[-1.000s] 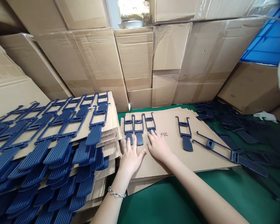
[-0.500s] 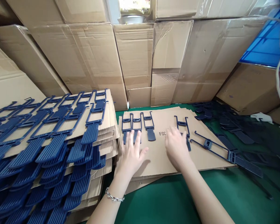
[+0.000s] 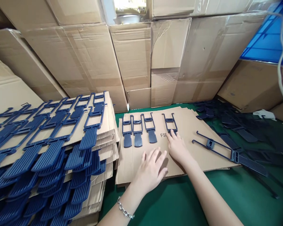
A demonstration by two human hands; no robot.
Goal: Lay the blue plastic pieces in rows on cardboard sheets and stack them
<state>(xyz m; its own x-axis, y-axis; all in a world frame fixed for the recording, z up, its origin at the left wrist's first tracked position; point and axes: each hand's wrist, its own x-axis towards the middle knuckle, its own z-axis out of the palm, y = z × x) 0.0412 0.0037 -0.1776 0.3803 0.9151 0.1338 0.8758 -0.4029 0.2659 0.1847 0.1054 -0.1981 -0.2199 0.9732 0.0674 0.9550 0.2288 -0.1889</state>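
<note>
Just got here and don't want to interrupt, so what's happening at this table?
A person's right hand rests its fingers on the lower part of a blue plastic frame lying on a cardboard sheet. The left hand, open, holds nothing. Three similar frames lie side by side farther left, and another lies slanted at the right. More fill the stacked cardboard on the left.

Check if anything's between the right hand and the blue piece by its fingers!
Nothing visible stands in the way: the right hand has its fingertips at the lower end of the blue piece, on the cardboard.
</note>
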